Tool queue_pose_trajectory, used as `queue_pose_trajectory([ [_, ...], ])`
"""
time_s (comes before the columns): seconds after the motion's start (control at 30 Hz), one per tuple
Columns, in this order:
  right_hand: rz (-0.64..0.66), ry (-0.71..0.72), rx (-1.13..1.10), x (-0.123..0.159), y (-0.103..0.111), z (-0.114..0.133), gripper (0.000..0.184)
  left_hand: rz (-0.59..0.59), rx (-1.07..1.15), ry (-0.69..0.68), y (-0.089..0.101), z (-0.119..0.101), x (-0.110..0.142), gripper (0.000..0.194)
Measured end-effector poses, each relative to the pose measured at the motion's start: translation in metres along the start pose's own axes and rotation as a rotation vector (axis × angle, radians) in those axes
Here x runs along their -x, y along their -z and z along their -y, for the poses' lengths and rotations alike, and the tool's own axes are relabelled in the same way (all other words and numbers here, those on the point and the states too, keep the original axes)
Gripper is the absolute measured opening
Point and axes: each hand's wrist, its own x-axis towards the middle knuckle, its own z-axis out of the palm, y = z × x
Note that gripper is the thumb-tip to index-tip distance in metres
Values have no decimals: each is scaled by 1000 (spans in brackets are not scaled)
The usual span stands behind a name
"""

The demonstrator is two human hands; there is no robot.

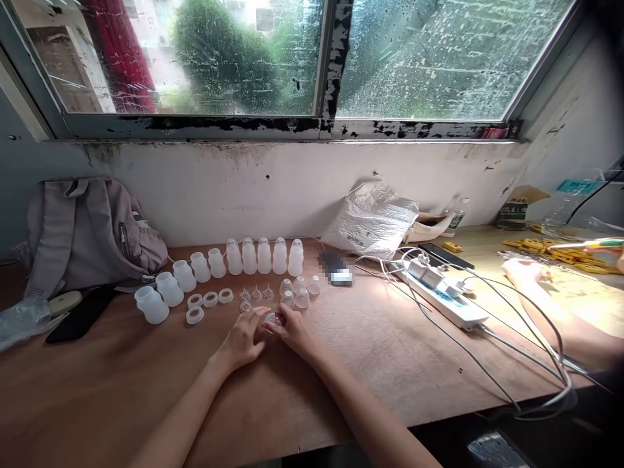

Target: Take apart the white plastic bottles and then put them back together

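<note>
Both hands meet on the wooden table around a small clear bottle part (271,320), whose exact shape my fingers partly hide. My left hand (242,336) curls against its left side, and my right hand (292,329) pinches it from the right. Just beyond them are clear silicone nipples (256,294) and domed clear caps (301,298). White collar rings (195,315) lie to the left. Several open frosted baby bottles (169,289) form a curved line, and a row of capped bottles (264,256) stands at the back.
A grey backpack (97,227) and a black phone (82,315) are at the left. To the right lie a power strip (439,296) with looping cables and a silver bag (373,218). Another person's arm (560,318) rests near yellow pieces (560,250) at far right.
</note>
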Motion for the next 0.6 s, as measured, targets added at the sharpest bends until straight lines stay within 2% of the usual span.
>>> queue_pose_trajectory([
  [0.1, 45, 13, -15, 2, -5, 3, 28, 60, 20, -4, 1, 0, 0, 45],
  [0.23, 82, 27, -32, 3, -11, 8, 29, 52, 18, 0, 2, 2, 2, 36],
  [0.47, 83, -2, -65, 1, -7, 12, 32, 42, -12, 28, 6, 4, 3, 33],
  [0.6, 42, -19, -72, 0, -5, 10, 31, 67, -61, 73, 11, 10, 3, 35],
])
